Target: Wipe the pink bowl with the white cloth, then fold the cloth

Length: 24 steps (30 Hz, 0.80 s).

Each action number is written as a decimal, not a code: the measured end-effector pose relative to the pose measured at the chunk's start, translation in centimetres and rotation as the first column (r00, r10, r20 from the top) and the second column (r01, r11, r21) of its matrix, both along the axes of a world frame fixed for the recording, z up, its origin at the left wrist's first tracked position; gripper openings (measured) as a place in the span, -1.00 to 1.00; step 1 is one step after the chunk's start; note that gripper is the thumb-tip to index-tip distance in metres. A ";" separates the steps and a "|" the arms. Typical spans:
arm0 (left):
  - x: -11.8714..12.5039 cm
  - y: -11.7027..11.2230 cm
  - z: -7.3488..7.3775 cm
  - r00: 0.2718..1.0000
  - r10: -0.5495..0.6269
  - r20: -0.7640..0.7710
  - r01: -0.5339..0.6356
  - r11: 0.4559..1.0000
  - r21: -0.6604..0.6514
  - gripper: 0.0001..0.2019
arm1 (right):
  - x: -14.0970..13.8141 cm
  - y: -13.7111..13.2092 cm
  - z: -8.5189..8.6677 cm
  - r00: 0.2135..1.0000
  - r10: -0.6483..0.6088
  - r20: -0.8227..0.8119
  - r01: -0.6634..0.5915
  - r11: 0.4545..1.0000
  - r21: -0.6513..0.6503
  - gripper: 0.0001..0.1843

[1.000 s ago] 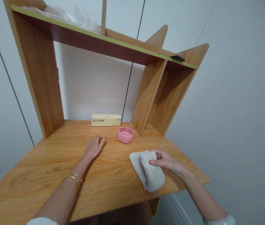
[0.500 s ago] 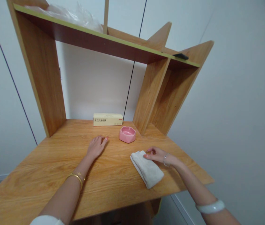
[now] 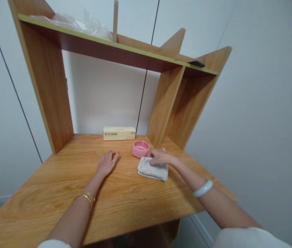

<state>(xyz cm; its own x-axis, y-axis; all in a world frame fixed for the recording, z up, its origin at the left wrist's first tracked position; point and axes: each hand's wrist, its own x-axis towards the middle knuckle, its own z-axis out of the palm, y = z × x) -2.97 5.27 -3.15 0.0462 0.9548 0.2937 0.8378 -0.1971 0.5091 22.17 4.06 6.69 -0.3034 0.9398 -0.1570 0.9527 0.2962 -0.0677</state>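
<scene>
A folded white cloth (image 3: 151,170) lies on the wooden desk (image 3: 120,196), just in front of a pink faceted bowl (image 3: 140,148). My right hand (image 3: 158,157) is closed on the cloth's far right part, its fingers partly hidden behind the wrist and cloth. Flat on the desk to the left of the bowl rests my left hand (image 3: 107,162), holding nothing, thumb apart from the fingers. A long cream box (image 3: 119,133) with dark lettering stands behind the bowl at the back edge.
A wooden shelf (image 3: 96,39) spans the desk above, with clear plastic wrap (image 3: 81,26) at its left and a flat dark object (image 3: 197,63) at its right. An upright divider (image 3: 165,106) stands right of the box. A white wall borders the desk's right side.
My right hand has moved forward and left with the cloth, which has turned and now sits close to the bowl. My left hand has stayed in place. The view has shifted slightly.
</scene>
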 end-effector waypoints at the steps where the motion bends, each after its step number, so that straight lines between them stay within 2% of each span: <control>1: 0.0 0.0 0.0 1.000 0.000 0.001 0.000 1.000 -0.001 -0.47 | -0.8 0.1 0.1 0.998 0.033 0.055 -0.036 0.998 0.056 -0.83; 3: 0.0 0.1 0.0 1.000 0.000 0.002 0.000 1.000 0.000 -0.47 | -2.1 0.1 -0.3 0.987 0.083 0.140 -0.101 0.986 0.129 -0.81; 6: 0.0 0.0 0.1 1.000 0.006 0.002 -0.006 1.000 0.003 -0.47 | -3.0 -0.2 -1.3 0.975 0.108 0.196 -0.141 0.977 0.163 -0.73; 9: 0.1 -0.1 0.1 1.000 0.006 0.001 -0.006 1.000 0.007 -0.47 | -2.8 -0.4 -1.6 0.982 0.094 0.165 -0.125 0.974 0.188 -0.63; 13: 0.1 0.0 0.0 1.000 -0.002 -0.004 0.002 1.000 -0.006 -0.47 | -2.7 -0.6 -1.5 0.994 0.070 0.080 -0.089 0.960 0.265 -0.65; 19: 0.1 -0.1 0.0 1.000 0.000 0.007 -0.001 1.000 0.006 -0.47 | -3.8 -1.3 -2.6 0.993 0.053 0.101 -0.072 0.979 0.190 -0.73; 21: 0.1 -0.1 0.0 1.000 -0.010 0.011 0.010 1.000 0.014 -0.48 | -4.6 -1.4 -2.7 0.998 0.054 0.032 -0.061 0.957 0.284 -0.73; 23: 0.1 -0.1 0.0 1.000 -0.020 0.013 0.020 1.000 0.015 -0.51 | -5.9 -1.2 -2.9 0.981 0.120 -0.151 -0.053 0.919 0.390 -0.71; 24: 0.1 -0.1 0.0 1.000 -0.023 0.013 0.023 1.000 0.011 -0.52 | -6.8 -1.1 -3.2 0.947 0.171 -0.271 -0.047 0.911 0.410 -0.70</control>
<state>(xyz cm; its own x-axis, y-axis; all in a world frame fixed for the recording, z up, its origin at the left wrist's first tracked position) -2.86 5.15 -3.14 0.0641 0.9504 0.3043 0.8262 -0.2215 0.5180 15.38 2.94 3.53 -0.3815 0.8630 0.3313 0.8670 0.4583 -0.1954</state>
